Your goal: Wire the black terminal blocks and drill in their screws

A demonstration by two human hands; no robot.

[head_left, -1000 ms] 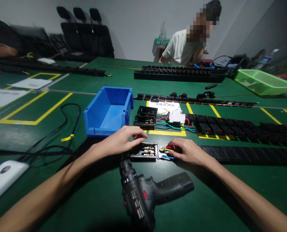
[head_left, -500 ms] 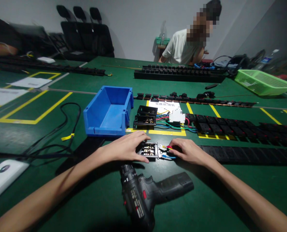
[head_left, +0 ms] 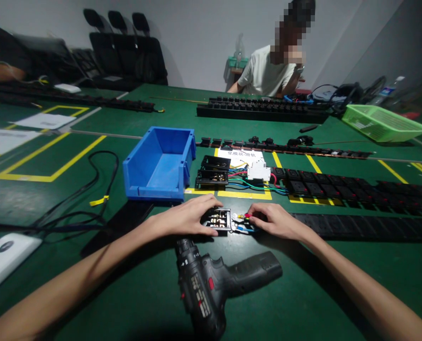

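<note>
Green tabletop [head_left: 324,303], as I view it remotely. Toward the near edge, my left grip [head_left: 184,215] clasps a black housing [head_left: 222,219] containing brass-coloured contacts [head_left: 217,221]; my right grip [head_left: 273,221] pinches coloured wires [head_left: 247,216] beside it. Farther back: blue bin [head_left: 156,193], open-topped; toward the right edge, green basket [head_left: 363,124].

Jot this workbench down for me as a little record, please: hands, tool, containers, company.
Left hand: grips an open black module with brass-coloured contacts
Right hand: pinches coloured wires beside it
Tool: black drill lying nearer the camera
Containers: blue bin beyond the left hand; green basket far right
Company: person in pale shirt opposite; another's arm, far left
</note>
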